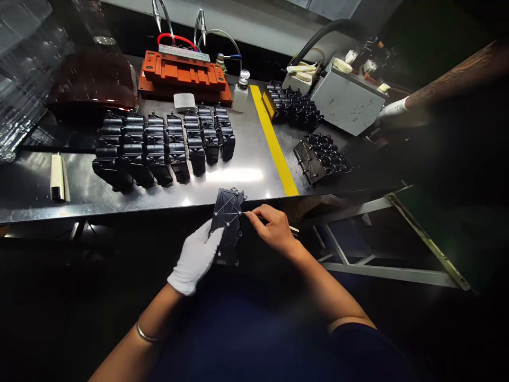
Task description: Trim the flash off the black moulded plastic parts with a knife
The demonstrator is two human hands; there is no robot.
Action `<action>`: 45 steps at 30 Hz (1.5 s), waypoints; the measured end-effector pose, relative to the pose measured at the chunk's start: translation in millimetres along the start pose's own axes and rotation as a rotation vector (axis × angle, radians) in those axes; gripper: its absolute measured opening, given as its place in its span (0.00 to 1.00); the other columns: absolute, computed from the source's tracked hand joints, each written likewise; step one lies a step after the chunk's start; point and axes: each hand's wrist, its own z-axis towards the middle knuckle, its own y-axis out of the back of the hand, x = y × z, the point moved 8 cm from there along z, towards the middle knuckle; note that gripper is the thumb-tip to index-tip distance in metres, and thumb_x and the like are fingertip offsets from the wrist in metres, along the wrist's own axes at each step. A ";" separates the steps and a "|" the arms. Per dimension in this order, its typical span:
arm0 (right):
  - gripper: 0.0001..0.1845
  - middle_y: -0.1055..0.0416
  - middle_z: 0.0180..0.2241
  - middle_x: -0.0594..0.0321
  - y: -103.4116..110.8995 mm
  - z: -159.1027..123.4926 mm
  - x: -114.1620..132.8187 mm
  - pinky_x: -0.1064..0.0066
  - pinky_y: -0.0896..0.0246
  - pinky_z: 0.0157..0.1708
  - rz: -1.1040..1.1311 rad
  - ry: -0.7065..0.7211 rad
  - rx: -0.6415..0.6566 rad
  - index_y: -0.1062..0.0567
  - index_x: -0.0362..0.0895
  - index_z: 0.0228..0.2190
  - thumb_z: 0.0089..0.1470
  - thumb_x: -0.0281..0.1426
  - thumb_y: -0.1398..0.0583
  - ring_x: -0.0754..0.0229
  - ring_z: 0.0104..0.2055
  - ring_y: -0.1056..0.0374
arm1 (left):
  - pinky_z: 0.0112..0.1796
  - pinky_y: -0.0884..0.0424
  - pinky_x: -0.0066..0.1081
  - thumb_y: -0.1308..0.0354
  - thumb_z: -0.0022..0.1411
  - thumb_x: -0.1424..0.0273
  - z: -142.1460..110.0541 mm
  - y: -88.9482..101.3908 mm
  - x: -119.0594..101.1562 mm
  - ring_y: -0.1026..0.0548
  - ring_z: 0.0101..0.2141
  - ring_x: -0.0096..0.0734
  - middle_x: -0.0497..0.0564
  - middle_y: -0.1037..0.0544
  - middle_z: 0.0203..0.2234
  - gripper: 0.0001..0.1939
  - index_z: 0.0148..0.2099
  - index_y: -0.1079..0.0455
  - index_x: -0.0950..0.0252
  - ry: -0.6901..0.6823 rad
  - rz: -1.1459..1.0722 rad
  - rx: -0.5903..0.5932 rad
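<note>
My left hand (pixel 198 258), in a white glove, grips a flat black plastic housing (pixel 229 206) with crossed ribs on its face. It is tilted up in front of the bench edge, with its lower part under my thumb. Small light round spots show where the ribs meet. My bare right hand (pixel 274 228) is closed in a pinch at the housing's right edge. From the pinch a thin tip reaches one of the light spots. A pale thin stick (pixel 294 229) shows behind that hand, apparently the same tool; its middle is hidden by my fingers.
On the metal bench (pixel 254 143) stands a row of black housings (pixel 159 143). More housings (pixel 322 156) lie right of a yellow strip (pixel 274 143). Behind are an orange fixture (pixel 183 74), a pump bottle (pixel 240 93) and a grey box (pixel 345 98). Another person's gloved hand (pixel 393 109) is at right.
</note>
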 end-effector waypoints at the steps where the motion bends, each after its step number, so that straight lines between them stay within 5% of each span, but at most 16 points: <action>1: 0.15 0.27 0.25 0.61 1.1 3.4 -1.7 0.73 0.41 0.28 -0.025 0.025 0.016 0.26 0.42 0.26 0.61 0.36 0.44 0.64 0.27 0.32 | 0.50 0.33 0.33 0.44 0.60 0.57 0.5 0.8 -1.3 0.25 0.48 0.42 0.51 0.21 0.47 0.22 0.53 0.28 0.62 0.000 0.007 0.012; 11: 0.18 0.28 0.26 0.61 -6.1 27.8 0.7 0.73 0.49 0.26 -0.217 0.336 0.289 0.26 0.43 0.26 0.63 0.38 0.47 0.65 0.26 0.34 | 0.42 0.28 0.36 0.44 0.59 0.55 4.6 7.0 -6.2 0.23 0.41 0.44 0.53 0.19 0.37 0.24 0.52 0.27 0.64 0.041 0.026 0.080; 22: 0.19 0.28 0.26 0.61 -9.9 27.6 8.1 0.72 0.54 0.24 -0.302 0.370 0.271 0.26 0.43 0.26 0.64 0.38 0.47 0.66 0.25 0.36 | 0.42 0.28 0.33 0.45 0.59 0.56 4.9 6.6 -6.3 0.23 0.41 0.42 0.51 0.19 0.42 0.23 0.51 0.26 0.61 0.005 0.048 0.054; 29: 0.19 0.29 0.24 0.60 -5.7 21.7 4.3 0.72 0.48 0.26 -0.244 0.184 0.060 0.27 0.43 0.24 0.63 0.37 0.46 0.64 0.26 0.35 | 0.47 0.31 0.34 0.44 0.58 0.57 5.8 8.3 -3.6 0.24 0.46 0.43 0.52 0.20 0.46 0.24 0.53 0.27 0.63 0.014 0.009 0.007; 33: 0.15 0.27 0.29 0.60 7.1 26.7 -24.8 0.72 0.40 0.31 0.116 -0.115 -0.020 0.24 0.43 0.31 0.57 0.42 0.41 0.62 0.31 0.33 | 0.40 0.27 0.34 0.42 0.57 0.57 -5.6 10.9 -8.7 0.22 0.41 0.45 0.51 0.18 0.39 0.22 0.51 0.26 0.61 0.077 0.046 0.225; 36: 0.19 0.29 0.25 0.65 -25.5 14.6 -30.0 0.74 0.44 0.24 0.461 -0.319 0.402 0.23 0.41 0.33 0.48 0.45 0.36 0.65 0.26 0.36 | 0.40 0.26 0.35 0.37 0.54 0.61 -22.1 13.1 -14.3 0.22 0.40 0.46 0.49 0.18 0.37 0.18 0.47 0.23 0.58 0.137 0.094 0.497; 38: 0.21 0.34 0.19 0.68 -48.6 -7.6 -20.5 0.76 0.50 0.19 0.687 -0.443 0.707 0.24 0.39 0.28 0.42 0.46 0.33 0.69 0.21 0.42 | 0.37 0.25 0.36 0.34 0.50 0.64 -28.3 21.7 -11.7 0.21 0.37 0.46 0.51 0.18 0.34 0.17 0.45 0.21 0.59 0.217 0.034 0.577; 40: 0.22 0.36 0.17 0.70 -57.1 -23.1 -17.5 0.77 0.55 0.17 0.889 -0.602 0.743 0.25 0.39 0.25 0.38 0.46 0.32 0.71 0.18 0.45 | 0.31 0.23 0.35 0.32 0.47 0.64 -22.5 39.7 -6.2 0.21 0.29 0.42 0.51 0.19 0.27 0.18 0.43 0.21 0.59 0.255 -0.136 0.444; 43: 0.25 0.37 0.18 0.71 -50.2 -28.1 -22.8 0.77 0.57 0.16 1.092 -0.713 0.449 0.26 0.39 0.27 0.35 0.48 0.32 0.72 0.17 0.48 | 0.27 0.23 0.31 0.34 0.47 0.61 -12.7 60.9 6.0 0.23 0.24 0.34 0.45 0.20 0.23 0.21 0.46 0.24 0.52 0.171 -0.364 0.147; 45: 0.25 0.36 0.19 0.71 -41.0 -26.9 -22.7 0.77 0.56 0.16 1.107 -0.666 0.271 0.26 0.40 0.30 0.36 0.48 0.32 0.72 0.17 0.47 | 0.33 0.21 0.36 0.32 0.44 0.65 -14.4 52.2 19.8 0.21 0.28 0.37 0.47 0.19 0.26 0.19 0.42 0.23 0.54 0.174 -0.406 0.102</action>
